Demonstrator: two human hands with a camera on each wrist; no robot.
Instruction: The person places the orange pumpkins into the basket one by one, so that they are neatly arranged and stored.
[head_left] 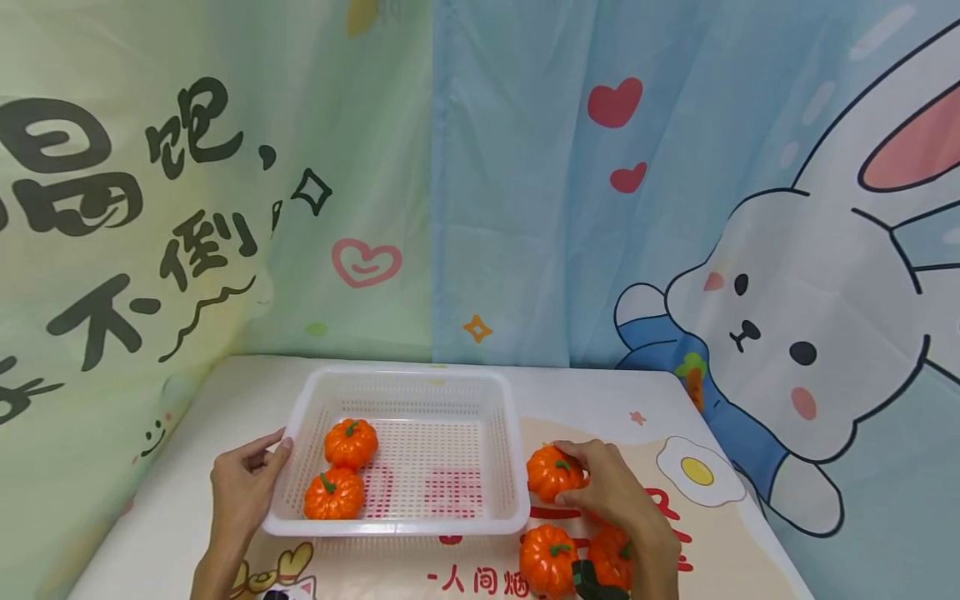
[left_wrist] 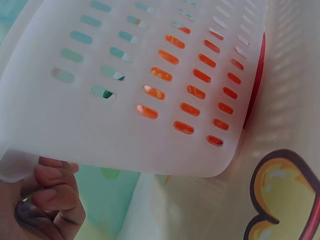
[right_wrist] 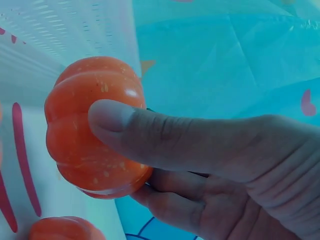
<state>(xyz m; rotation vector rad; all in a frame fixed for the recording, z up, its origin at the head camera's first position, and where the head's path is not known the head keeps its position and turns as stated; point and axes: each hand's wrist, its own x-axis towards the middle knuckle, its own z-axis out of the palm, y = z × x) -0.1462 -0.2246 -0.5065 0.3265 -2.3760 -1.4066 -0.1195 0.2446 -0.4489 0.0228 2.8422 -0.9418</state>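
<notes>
A white plastic basket with slotted walls sits on the table. My left hand grips its left rim; in the left wrist view the curled fingers show at the rim's edge. Two small orange toy pumpkins with green stems lie inside, along the left wall. My right hand holds another toy pumpkin just outside the basket's right wall, with the thumb pressed across its side. More pumpkins rest on the table below that hand, one partly covered by the wrist.
The table has a printed cover with a fried egg picture and red lettering. A dark object shows near the right wrist; its kind is unclear. Behind the table hangs a printed curtain.
</notes>
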